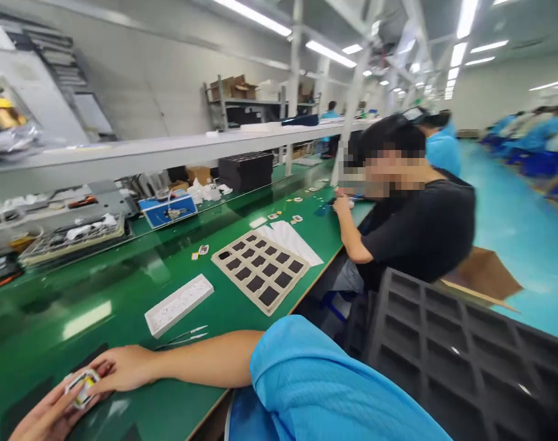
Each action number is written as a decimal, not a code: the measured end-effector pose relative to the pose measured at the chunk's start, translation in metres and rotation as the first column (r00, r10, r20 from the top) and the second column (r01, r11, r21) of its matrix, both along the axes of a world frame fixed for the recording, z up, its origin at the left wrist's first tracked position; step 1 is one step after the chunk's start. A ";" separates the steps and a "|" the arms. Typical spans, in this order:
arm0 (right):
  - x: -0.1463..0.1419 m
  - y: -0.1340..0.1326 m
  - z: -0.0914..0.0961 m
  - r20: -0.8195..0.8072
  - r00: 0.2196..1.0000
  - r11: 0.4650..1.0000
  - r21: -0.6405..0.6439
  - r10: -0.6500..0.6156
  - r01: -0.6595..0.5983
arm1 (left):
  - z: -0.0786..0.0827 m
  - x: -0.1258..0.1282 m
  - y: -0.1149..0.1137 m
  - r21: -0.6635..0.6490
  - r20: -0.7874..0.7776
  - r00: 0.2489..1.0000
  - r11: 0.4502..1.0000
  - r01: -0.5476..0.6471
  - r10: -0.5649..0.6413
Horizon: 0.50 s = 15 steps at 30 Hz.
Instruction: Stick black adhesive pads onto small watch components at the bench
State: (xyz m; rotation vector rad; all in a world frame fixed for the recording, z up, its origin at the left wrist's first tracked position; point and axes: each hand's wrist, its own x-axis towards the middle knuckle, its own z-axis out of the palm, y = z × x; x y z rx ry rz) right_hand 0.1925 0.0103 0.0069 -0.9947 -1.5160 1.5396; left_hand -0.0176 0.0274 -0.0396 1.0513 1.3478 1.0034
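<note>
At the lower left, my left hand (49, 413) and my right hand (129, 367) meet around a small white, squarish part (89, 380) with a yellow patch. Fingers of both hands close on its edges and cover some of it. A dark mat (24, 407) lies under them on the green worktop. Beside my right wrist are tweezers (187, 338), partly hidden by the forearm. Just beyond stands a long white tray (180, 303) with tiny bits in it.
A beige tray (272, 309) with dark square pockets sits on white sheets (294, 242). Small white and yellow parts (203, 249) lie behind. A blue box (168, 208) stands under the shelf (182, 147). To my right are a seated person (421, 220) and a black compartment tray (448, 361).
</note>
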 end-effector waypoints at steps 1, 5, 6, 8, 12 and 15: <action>-0.002 -0.002 -0.001 -0.007 1.000 1.000 -0.002 0.024 -0.024 | 0.006 0.003 -0.005 -0.024 0.020 0.998 0.998 -0.054 0.055; -0.012 -0.009 -0.011 -0.040 0.985 0.985 -0.031 0.168 -0.169 | 0.042 0.021 -0.032 -0.041 0.193 0.941 0.961 -0.275 0.277; -0.015 -0.009 -0.015 -0.045 0.980 0.980 -0.036 0.195 -0.197 | 0.052 0.024 -0.039 -0.019 0.261 0.917 0.951 -0.309 0.303; -0.020 -0.006 -0.023 -0.047 0.975 0.975 -0.039 0.218 -0.220 | 0.068 0.026 -0.051 0.054 0.357 0.896 0.952 -0.302 0.264; -0.029 0.005 -0.039 -0.055 0.992 0.994 -0.007 0.112 -0.113 | 0.089 0.021 -0.075 0.282 0.208 0.957 0.924 -0.257 0.203; -0.029 0.007 -0.047 -0.075 0.985 0.987 -0.004 0.158 -0.159 | 0.101 0.018 -0.092 0.521 -0.285 0.877 0.831 -0.195 0.385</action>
